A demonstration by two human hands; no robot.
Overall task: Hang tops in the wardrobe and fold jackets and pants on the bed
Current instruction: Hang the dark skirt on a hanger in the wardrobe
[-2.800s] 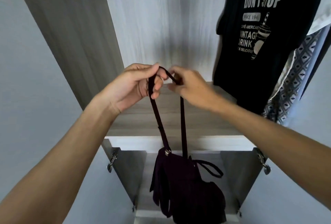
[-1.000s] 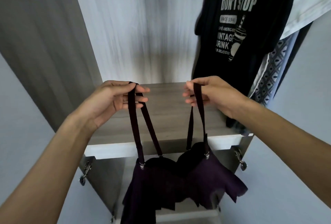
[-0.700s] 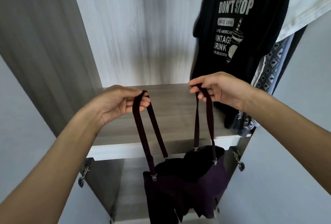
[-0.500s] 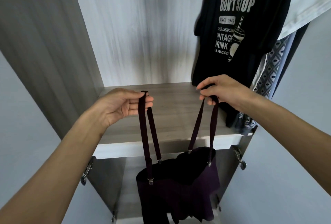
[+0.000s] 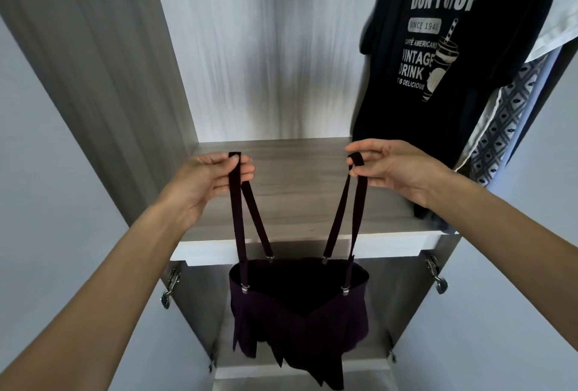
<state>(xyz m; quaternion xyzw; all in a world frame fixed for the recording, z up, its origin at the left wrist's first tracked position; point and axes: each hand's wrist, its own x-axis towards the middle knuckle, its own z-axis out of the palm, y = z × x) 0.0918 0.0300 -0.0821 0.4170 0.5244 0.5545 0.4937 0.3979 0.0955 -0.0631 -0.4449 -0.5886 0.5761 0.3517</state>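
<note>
Facing the open wardrobe [image 5: 266, 62], you see its wooden shelf [image 5: 297, 187], and a black printed T-shirt [image 5: 438, 93] and a patterned garment [image 5: 506, 128] hanging on its right side. The dark purple strappy top [image 5: 300, 312] hangs straight down before that shelf, below and between your hands, long axis vertical. Your left hand [image 5: 206, 184] pinches the left strap [image 5: 236, 203] and your right hand [image 5: 394, 168] pinches the right strap [image 5: 359, 196], both level and equally near. No rail or hanger shows; I judge it lies above.

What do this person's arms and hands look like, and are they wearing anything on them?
No sleeves show: both arms are bare as far as the picture reaches. The left hand and right hand wear no gloves, and no watch or bracelet shows at either wrist.
</note>
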